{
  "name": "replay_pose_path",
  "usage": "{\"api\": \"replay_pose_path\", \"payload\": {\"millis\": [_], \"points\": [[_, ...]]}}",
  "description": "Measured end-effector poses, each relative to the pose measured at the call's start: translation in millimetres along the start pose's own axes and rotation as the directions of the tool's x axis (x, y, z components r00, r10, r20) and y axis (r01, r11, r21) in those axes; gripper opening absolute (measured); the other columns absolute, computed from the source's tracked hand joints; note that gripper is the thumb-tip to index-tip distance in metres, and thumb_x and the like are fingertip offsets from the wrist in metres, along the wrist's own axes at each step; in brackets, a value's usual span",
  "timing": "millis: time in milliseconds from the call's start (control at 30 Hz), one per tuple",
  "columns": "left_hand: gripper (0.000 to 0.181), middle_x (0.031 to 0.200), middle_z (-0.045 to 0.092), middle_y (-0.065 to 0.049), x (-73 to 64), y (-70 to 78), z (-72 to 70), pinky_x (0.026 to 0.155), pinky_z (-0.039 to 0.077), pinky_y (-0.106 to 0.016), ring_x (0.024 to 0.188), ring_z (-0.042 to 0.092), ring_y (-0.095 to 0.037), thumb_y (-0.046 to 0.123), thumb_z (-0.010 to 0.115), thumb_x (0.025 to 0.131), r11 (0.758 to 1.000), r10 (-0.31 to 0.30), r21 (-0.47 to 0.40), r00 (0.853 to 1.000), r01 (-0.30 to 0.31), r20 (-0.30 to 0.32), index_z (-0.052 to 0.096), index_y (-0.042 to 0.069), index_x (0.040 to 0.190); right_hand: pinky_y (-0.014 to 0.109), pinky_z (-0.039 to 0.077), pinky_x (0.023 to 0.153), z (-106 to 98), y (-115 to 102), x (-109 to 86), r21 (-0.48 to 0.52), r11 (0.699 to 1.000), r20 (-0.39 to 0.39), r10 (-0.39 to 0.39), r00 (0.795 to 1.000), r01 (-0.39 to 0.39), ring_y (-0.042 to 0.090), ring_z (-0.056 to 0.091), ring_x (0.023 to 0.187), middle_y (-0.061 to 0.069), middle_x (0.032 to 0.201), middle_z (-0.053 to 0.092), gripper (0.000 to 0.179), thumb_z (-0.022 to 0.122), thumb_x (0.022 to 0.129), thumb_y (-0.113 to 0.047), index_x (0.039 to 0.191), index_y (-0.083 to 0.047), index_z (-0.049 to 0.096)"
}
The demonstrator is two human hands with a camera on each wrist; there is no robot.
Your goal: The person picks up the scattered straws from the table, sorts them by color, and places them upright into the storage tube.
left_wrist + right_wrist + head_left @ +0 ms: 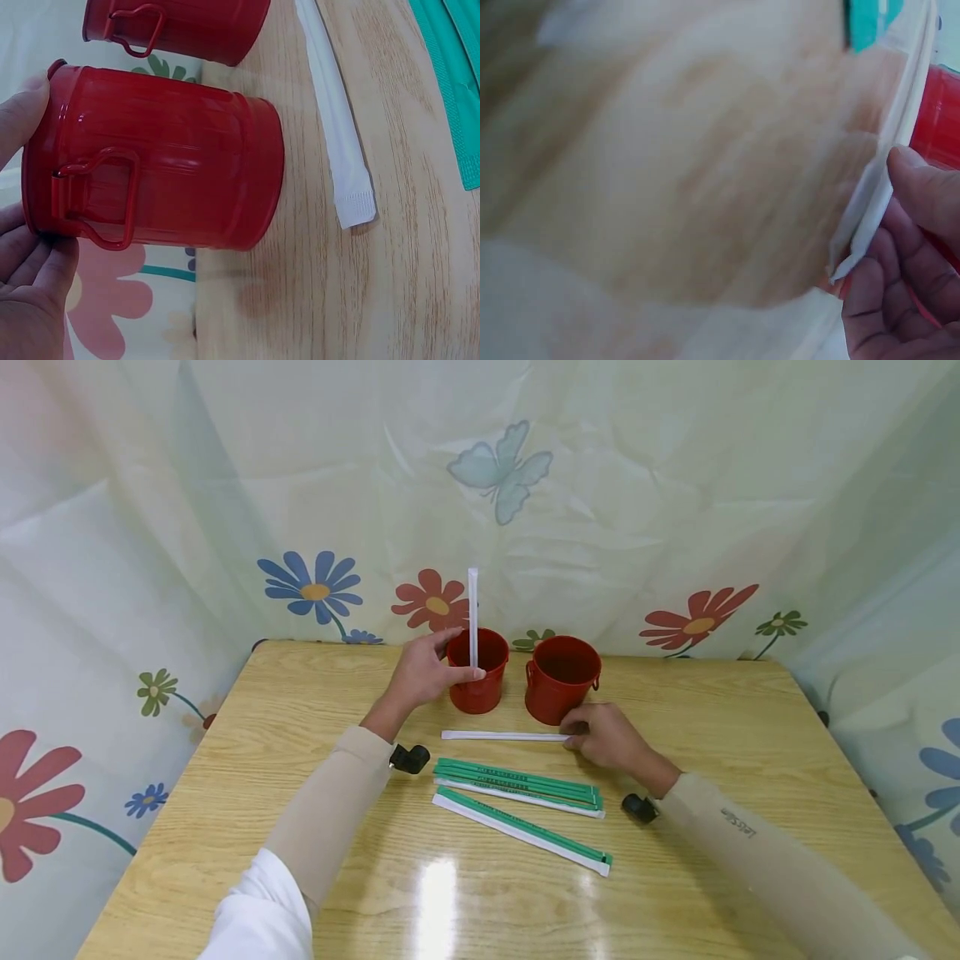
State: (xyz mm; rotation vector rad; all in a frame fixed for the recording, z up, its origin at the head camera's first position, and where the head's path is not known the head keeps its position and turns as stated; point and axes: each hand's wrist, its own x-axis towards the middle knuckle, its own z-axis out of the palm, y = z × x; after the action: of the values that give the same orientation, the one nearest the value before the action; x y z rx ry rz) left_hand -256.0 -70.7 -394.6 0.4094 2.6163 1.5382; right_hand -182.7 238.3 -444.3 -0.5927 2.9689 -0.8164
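Observation:
Two small red metal buckets stand side by side at the back of the table. My left hand (427,672) grips the left bucket (478,698) by its rim, thumb on the near side and fingers round the other, as the left wrist view also shows. Upright in this bucket is a white paper-wrapped straw (473,610). My right hand (606,739) pinches the right end of another wrapped straw (502,736), which lies crosswise in front of the buckets. In the right wrist view, thumb and fingers close on the end of that white wrapper (885,172). The right bucket (555,697) is just behind this hand.
Nearer the front lie several green and white wrapped straws (517,787), roughly parallel, with a separate green and white pair (517,828) slanting below them. A flowered cloth (637,510) hangs behind the wooden table (712,735) and at both sides.

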Motion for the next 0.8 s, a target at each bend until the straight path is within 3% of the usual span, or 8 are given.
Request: {"api": "replay_pose_path", "payload": {"millis": [267,400,600,800], "points": [[0.085,0.141,0.059,-0.006,-0.2,-2.3,0.2,0.095,0.057,-0.041,0.128,0.057,-0.027,0.041,0.085,0.075,1.000,0.002,0.026,1.000,-0.002,0.000,0.047,0.015,0.147,0.030,0.053,0.071,2.9,-1.4,-0.5,-0.019,1.000,0.076,0.012,0.997,-0.011,0.015,0.059,0.076,0.001,0.081,0.069,0.008,0.076,0.083,-0.003,0.086,-0.010,0.073],[0.087,0.141,0.058,-0.010,-0.9,-1.4,0.2,0.094,0.058,-0.044,0.129,0.056,-0.032,0.041,0.085,0.075,1.000,0.009,0.014,1.000,-0.009,0.014,0.046,0.013,0.148,0.030,0.052,0.071,2.7,-2.3,-1.4,-0.084,0.996,0.133,0.010,0.991,0.001,0.015,0.056,0.076,-0.001,0.080,0.066,0.009,0.072,0.086,-0.003,0.087,-0.012,0.071],[0.086,0.141,0.058,-0.010,-1.2,-0.6,-0.6,0.093,0.058,-0.044,0.128,0.056,-0.031,0.040,0.085,0.076,1.000,0.007,0.021,1.000,-0.007,0.014,0.046,0.014,0.148,0.032,0.053,0.074,1.5,-0.7,-2.3,-0.152,0.985,0.187,-0.053,0.981,0.082,0.015,0.054,0.077,-0.002,0.082,0.063,0.010,0.068,0.088,-0.001,0.087,-0.011,0.068],[0.086,0.141,0.059,-0.008,-1.2,-1.1,-1.6,0.093,0.058,-0.042,0.127,0.057,-0.028,0.041,0.084,0.076,1.000,0.001,0.030,1.000,-0.001,0.008,0.046,0.014,0.148,0.032,0.053,0.074,-3.1,0.8,-7.9,-0.174,0.971,0.187,-0.129,0.974,0.162,0.013,0.053,0.077,-0.002,0.083,0.060,0.011,0.068,0.088,0.001,0.087,-0.010,0.066]]}}
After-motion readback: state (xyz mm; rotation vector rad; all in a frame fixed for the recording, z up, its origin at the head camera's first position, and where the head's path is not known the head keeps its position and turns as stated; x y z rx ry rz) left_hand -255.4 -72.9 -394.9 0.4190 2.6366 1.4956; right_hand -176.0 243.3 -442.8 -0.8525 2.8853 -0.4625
